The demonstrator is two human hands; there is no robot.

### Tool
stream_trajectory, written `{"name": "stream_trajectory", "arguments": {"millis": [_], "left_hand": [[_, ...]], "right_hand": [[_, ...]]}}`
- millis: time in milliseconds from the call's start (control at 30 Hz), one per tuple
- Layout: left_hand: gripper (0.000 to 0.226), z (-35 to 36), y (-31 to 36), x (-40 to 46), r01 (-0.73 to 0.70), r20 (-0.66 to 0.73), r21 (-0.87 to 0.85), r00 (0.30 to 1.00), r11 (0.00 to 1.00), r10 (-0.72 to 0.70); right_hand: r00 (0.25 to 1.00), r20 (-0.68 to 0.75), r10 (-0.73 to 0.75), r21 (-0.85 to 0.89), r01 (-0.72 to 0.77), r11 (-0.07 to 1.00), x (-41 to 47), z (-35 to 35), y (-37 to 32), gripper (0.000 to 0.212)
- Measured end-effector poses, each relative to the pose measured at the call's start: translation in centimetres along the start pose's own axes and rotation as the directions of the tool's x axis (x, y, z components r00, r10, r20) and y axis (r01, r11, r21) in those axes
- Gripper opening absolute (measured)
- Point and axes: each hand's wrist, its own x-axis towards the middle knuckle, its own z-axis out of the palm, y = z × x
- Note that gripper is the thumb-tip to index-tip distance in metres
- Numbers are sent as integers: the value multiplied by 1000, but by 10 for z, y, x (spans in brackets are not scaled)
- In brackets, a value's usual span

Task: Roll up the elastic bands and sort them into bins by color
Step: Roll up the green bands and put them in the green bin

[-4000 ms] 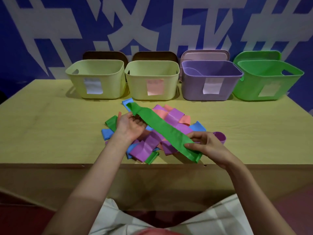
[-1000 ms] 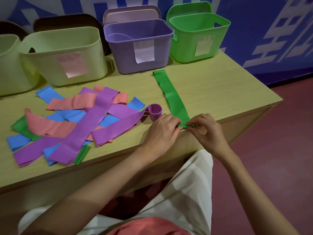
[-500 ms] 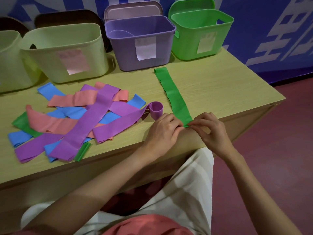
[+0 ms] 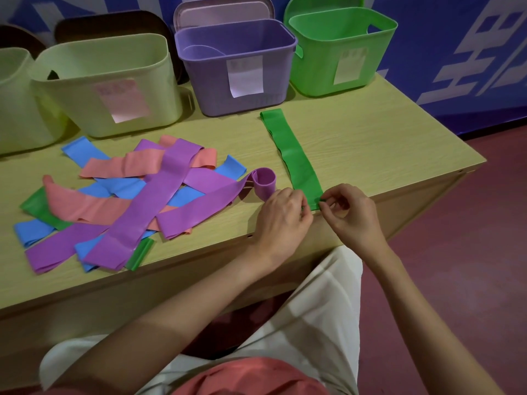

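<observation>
We see a green band point(image 4: 293, 155) lying flat on the bench point(image 4: 385, 143), running from just in front of the purple bin point(image 4: 236, 89) down toward the near edge at the centre right of the frame. Both hands meet at its near end: the left hand point(image 4: 282, 218) has its fingers curled over the left corner, and the right hand point(image 4: 352, 215) pinches the right corner between thumb and fingertips, where a small fold of green shows.

Just left of the left hand stands a purple band point(image 4: 199, 208) whose end is curled into a loose loop. It trails back into a loose pile point(image 4: 119, 201) of purple, pink, blue and green bands spread across the left half of the bench.

Along the top of the frame we see the bins in a row: two pale yellow bins point(image 4: 85, 81) at the upper left, the purple one in the middle and a green bin point(image 4: 339, 49) at its right, each with a paper label on its front. Lids lean behind them against a blue wall point(image 4: 456, 38) with white lettering.
</observation>
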Motion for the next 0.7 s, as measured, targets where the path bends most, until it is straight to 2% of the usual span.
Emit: {"name": "stream_trajectory", "arguments": {"millis": [133,367,533,700], "left_hand": [[8,1,-3,1,-15,10,-45,1000,999,15],[3,2,-9,1,-153,49,-13,987,988,154],[7,-1,-16,0,-232,51,30,972,972,230],[5,-1,-16,1,-215,26,0,976,977,215]], "right_hand": [[999,-27,-29,-45,28,999,0,1,4,12],[971,49,-232,-144,237,961,3,-3,16,5],[966,50,-255,-99,259,961,0,-6,20,8],[970,43,-238,-65,241,968,2,-5,21,6]]}}
